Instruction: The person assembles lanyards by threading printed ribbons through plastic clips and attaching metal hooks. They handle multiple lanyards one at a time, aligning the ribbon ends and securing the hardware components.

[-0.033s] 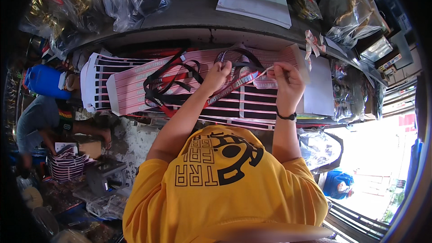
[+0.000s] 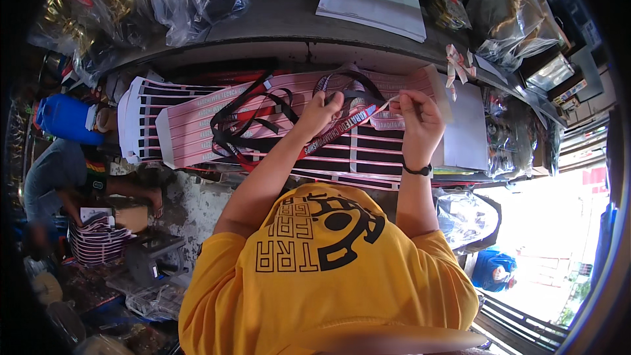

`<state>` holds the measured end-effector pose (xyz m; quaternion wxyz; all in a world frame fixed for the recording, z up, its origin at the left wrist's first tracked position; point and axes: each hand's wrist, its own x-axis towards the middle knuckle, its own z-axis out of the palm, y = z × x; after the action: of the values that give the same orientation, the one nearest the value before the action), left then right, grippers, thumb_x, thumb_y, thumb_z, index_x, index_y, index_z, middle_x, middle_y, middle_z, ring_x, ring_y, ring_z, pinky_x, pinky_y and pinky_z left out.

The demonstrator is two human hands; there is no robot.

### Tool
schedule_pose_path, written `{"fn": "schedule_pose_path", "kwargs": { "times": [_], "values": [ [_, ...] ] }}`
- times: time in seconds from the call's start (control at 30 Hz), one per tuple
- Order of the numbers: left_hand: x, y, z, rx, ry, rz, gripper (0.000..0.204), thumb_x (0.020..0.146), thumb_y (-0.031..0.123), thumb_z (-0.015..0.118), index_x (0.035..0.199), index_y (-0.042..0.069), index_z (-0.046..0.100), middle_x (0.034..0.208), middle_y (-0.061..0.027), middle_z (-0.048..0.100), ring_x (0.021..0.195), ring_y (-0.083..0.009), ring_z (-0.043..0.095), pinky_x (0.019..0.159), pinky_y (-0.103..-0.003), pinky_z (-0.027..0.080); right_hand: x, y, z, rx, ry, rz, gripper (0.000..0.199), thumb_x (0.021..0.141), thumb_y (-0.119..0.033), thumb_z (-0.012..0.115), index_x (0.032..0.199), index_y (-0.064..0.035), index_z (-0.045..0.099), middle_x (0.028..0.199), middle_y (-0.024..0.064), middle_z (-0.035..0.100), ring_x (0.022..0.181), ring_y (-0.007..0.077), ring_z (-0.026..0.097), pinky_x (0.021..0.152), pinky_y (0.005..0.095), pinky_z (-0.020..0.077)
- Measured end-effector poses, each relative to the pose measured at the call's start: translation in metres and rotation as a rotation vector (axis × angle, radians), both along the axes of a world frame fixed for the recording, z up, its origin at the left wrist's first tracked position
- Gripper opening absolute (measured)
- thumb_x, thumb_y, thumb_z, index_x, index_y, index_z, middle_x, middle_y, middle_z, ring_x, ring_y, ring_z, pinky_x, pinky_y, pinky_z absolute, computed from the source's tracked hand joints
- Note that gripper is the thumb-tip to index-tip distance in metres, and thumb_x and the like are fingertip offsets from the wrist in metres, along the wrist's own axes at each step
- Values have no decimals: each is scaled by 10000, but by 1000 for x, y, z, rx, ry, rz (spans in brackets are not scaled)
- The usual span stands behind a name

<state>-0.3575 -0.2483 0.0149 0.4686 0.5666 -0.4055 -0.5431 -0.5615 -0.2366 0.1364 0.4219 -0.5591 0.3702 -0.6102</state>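
Lanyard strap [image 2: 342,133] pinched between left hand [image 2: 320,113] and right hand [image 2: 418,115], over printed sheets [image 2: 190,128]

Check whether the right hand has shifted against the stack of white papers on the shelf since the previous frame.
No. The right hand sits at the same spot below the white paper stack, pinching the lanyard strap.

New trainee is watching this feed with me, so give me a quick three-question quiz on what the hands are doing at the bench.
1. True or false: both hands are on the same printed ribbon.
2. Which wrist wears a dark band: A left, B right?
3. What lies under the ribbons on the bench?

Key
1. True: left hand and right hand pinch the red printed ribbon.
2. B, the wristband.
3. Pink printed sheets, fanned in overlapping stacks.
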Motion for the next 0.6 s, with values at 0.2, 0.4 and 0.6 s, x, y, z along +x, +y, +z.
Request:
{"fn": "schedule_pose_path", "kwargs": {
  "times": [0.2,0.4,0.6],
  "values": [
    [-11,29,20,-730,-678,-67,837,588,222,899,1172,-22,352,1043,-133,491,887,-211,529,785,-292,449,14,-12,1,-55,-17,-51,128,897,-39,618,972,65,627,813,78,655,715,116,643,674,221,530],
    [-14,34,22,-526,-350,-8,514,779,104,747,1170,1,430,903,-95,539,795,-153,549,696,-267,445,8,-19,0,-45,10,-139,86,886,-23,627,942,39,646,802,49,653,693,89,625,652,198,503],
    [-2,28,9,-349,-309,-2,112,904,77,574,926,-13,636,640,-22,555,553,-88,505,509,-261,403,-7,-28,-20,42,-94,-69,67,878,-12,627,931,25,645,806,46,654,697,93,617,646,198,491]
  ]
}}
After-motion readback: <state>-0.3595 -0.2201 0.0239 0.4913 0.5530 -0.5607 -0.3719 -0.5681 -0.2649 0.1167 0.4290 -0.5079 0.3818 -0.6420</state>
